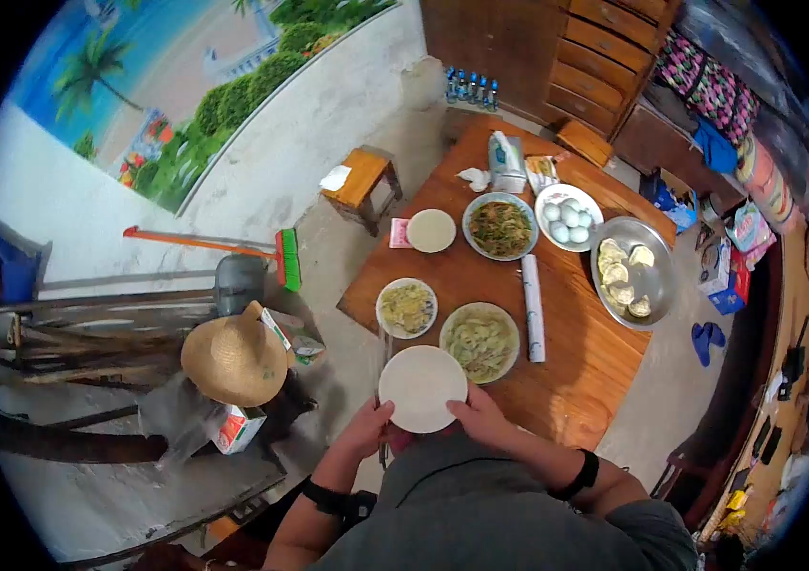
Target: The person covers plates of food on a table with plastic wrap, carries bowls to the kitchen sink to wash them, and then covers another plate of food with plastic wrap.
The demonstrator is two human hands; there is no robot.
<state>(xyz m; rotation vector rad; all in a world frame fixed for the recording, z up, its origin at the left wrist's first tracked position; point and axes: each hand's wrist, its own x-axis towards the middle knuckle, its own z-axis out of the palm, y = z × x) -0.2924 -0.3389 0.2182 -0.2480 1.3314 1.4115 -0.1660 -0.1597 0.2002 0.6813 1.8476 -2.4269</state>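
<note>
A round cream-coloured dish [422,388] is held level between my two hands, in front of my body at the near table edge. My left hand [366,427] grips its left rim with the thumb on top. On the opposite side, my right hand [484,417] pinches the rim, thumb over it. Whether the dish is bare or full of something pale, I cannot tell. Just beyond it stand a bowl of pale green sliced vegetables [480,343] and a smaller bowl of yellowish food [406,307]. Thin sticks show beside the dish's left edge.
The wooden table [575,381] also bears a stir-fry bowl [499,226], a bowl of eggs [570,218], a metal basin with pale pieces [656,271], a white roll [533,309] and another cream dish [431,230]. A stool [364,181] and straw hat [238,360] are leftward.
</note>
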